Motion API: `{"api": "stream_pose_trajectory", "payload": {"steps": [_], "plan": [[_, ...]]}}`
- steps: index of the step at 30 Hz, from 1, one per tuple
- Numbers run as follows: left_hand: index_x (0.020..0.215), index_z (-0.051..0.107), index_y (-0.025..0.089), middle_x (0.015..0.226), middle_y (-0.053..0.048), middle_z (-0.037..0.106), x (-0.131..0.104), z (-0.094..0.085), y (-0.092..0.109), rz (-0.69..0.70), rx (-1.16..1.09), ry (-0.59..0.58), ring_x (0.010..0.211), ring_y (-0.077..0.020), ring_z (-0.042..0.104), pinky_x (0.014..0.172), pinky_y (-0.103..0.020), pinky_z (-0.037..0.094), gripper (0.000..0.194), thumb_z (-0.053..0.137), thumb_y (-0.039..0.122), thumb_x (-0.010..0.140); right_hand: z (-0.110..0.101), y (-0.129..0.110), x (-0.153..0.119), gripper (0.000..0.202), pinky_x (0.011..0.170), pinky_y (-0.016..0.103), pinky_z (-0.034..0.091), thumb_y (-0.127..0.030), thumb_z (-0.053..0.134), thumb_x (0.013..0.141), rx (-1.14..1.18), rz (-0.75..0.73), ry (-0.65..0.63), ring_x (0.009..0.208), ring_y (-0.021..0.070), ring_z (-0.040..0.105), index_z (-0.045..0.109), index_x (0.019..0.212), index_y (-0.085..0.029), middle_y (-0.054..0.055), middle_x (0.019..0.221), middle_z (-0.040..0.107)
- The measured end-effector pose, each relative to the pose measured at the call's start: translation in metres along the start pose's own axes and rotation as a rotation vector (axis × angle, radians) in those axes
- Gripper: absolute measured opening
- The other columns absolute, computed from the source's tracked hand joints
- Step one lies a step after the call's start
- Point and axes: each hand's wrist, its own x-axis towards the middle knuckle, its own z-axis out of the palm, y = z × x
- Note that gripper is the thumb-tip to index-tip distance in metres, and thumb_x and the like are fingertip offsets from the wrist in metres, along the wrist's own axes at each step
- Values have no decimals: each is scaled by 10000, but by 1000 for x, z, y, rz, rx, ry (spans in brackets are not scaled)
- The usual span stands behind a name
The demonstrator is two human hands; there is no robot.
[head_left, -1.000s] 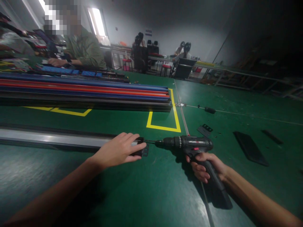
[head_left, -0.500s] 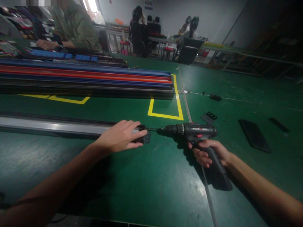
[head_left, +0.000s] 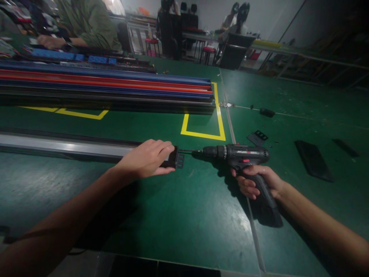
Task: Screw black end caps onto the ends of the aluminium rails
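Note:
My left hand (head_left: 148, 157) is wrapped over the right end of a long black and silver metal profile (head_left: 66, 147) lying across the green table. A small black slotted end plate (head_left: 180, 161) juts out at that end, just past my fingers. In my right hand (head_left: 256, 181) is a black cordless drill (head_left: 245, 154), my fingers closed round its grip. Its long thin bit (head_left: 187, 151) points left and reaches the end of the profile. Whether the tip sits in a screw is too small to tell.
Behind lies a stack of blue, red and black profiles (head_left: 115, 88) beside yellow tape (head_left: 203, 135). To the right are a slotted black plate (head_left: 257, 137), a flat black piece (head_left: 313, 159) and a thin strip (head_left: 345, 147). A person in a green sleeve (head_left: 100, 27) works at far left.
The view has tilted slightly, moving the scene up. My left fingers have drawn together and back a little from the profile's end, showing more of the end plate. The drill stays at the end.

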Motion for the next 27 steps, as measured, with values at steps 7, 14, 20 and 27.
{"api": "stream_pose_trajectory", "payload": {"steps": [7,14,20,27], "plan": [[1285,583,97,1289,-199,660,0,0,0,0,-4,8,1082,-316,666,884,-429,517,548,539,570,1011,0,-1,0,265,506,235,516,-263,542,964,8,1,-13,455,96,427,676,1113,-90,-40,613,501],[1305,578,105,1283,-190,664,1,-3,1,8,8,-11,1077,-307,664,880,-417,513,548,525,568,1017,-1,0,-1,257,523,237,512,-262,545,969,18,9,-20,470,92,439,657,1129,-95,-41,632,505],[1315,590,120,1296,-180,665,2,-3,1,-6,-2,-25,1097,-301,663,894,-406,505,547,545,570,1007,0,-1,-1,275,524,234,539,-257,575,951,26,12,-10,463,90,463,699,1122,-82,-35,623,522],[1327,588,101,1301,-185,658,2,-1,0,7,13,-25,1086,-309,662,887,-420,512,568,511,574,1021,0,-1,-1,265,537,239,564,-256,624,941,65,40,-21,469,86,489,745,1107,-88,-33,625,544]]}}
